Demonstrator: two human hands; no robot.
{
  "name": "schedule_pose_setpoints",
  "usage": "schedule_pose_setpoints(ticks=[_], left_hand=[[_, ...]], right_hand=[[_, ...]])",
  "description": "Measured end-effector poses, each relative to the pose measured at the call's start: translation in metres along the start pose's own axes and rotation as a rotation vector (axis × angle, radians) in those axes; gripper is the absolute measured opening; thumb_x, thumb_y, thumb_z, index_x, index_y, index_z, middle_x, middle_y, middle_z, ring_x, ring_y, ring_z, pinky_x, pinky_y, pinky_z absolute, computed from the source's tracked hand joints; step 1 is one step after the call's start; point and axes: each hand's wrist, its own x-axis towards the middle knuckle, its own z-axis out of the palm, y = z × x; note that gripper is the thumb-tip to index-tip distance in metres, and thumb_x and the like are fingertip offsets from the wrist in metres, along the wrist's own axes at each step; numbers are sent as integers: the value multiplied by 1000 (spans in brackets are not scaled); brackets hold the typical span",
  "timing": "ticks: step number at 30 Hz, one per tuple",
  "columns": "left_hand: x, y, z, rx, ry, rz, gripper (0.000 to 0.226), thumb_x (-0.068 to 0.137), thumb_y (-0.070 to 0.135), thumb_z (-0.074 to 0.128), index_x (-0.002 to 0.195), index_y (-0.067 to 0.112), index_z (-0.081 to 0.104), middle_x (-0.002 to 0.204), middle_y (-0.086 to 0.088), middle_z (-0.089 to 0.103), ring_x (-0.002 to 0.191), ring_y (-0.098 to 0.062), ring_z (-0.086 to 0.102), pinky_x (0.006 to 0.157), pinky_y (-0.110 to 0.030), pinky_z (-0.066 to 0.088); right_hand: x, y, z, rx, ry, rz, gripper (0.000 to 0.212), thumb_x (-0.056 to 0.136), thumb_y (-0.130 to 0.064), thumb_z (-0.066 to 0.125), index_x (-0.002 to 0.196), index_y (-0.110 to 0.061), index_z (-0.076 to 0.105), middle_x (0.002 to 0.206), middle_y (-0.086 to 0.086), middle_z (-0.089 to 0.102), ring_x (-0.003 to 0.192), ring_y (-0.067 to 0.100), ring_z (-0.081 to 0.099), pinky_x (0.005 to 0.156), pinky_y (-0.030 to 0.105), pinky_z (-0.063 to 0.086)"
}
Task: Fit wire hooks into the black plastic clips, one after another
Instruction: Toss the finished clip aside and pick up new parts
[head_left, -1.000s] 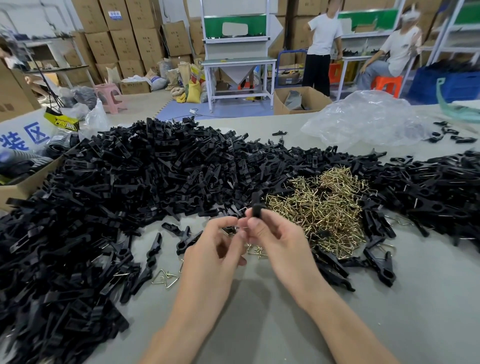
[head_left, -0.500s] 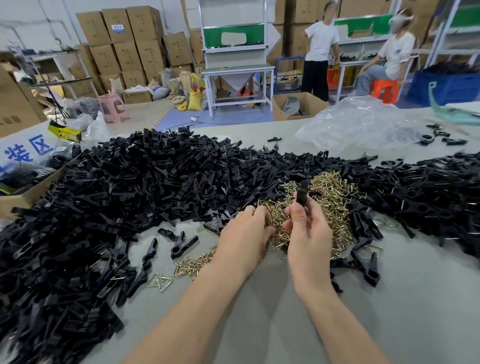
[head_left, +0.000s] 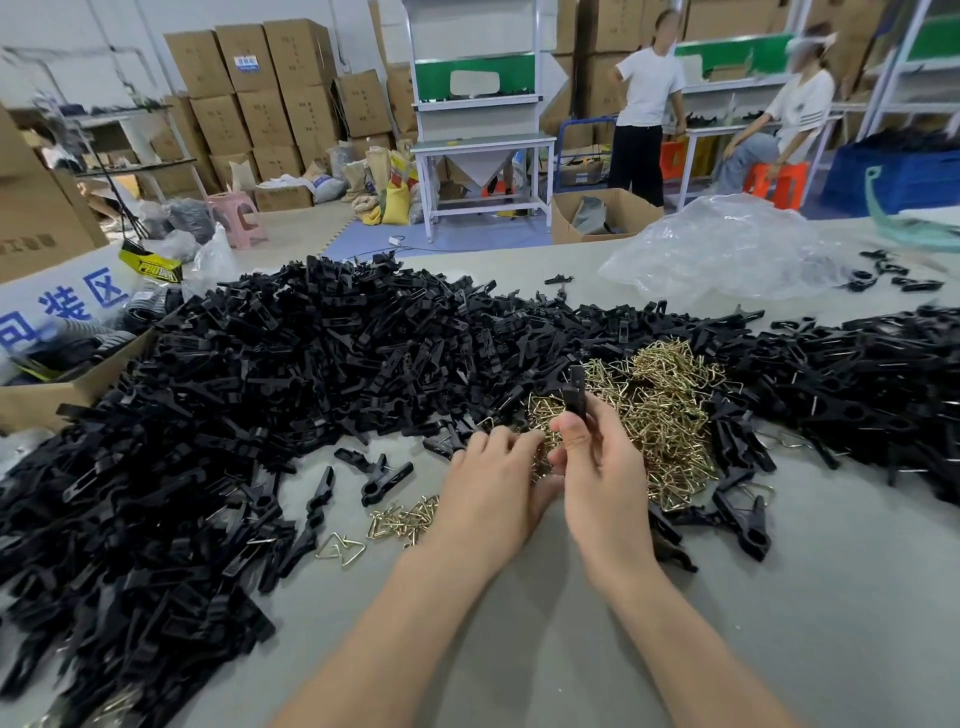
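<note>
**Pinching a clip above the hooks**

A matte black plastic clip (head_left: 575, 395) stands upright just toward 12 o'clock of centre, pinched between the thumb and fingers of the right hand (head_left: 602, 478). Behind it gleams a tangled pile of brassy triangular wire hooks (head_left: 670, 415). A jagged heap of black clips (head_left: 260, 389) spreads toward 9 o'clock on the smooth grey table (head_left: 779, 597). The left hand (head_left: 493, 493) lies knuckles-up, its fingertips hidden among the hooks, so its grip cannot be told.

Black clips (head_left: 311, 364) heaped left of the wire hooks (head_left: 660, 415): moulded plastic, semi-matt w/ dull sheen; upright clip (head_left: 575, 395) same. I read the hooks as brassy metal, bright, glossy. Table (head_left: 779, 623) under them: grey, smooth, matt. Bag (head_left: 727, 249) beyond hooks: clear crinkly plastic film, shiny.
</note>
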Motion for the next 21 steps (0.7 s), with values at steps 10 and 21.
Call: schedule_pose_setpoints(ticks=[10,21], left_hand=[[-18,-16,-7,-180,211,-53,25,103,34,43,120,24,58,107,8,58,102,-11,53,84,-30,46],[-32,-30,-22,-435,380,-171,27,103,36,45,115,30,69,107,21,57,104,5,52,89,-13,40]], right_hand=[[-2,0,2,-61,-30,-10,33,101,-46,50,125,-28,61,94,-17,70,81,8,68,78,32,57],[-4,-2,13,19,-252,-15,20,97,-53,53,115,-48,62,102,-18,72,98,6,69,90,33,57]])
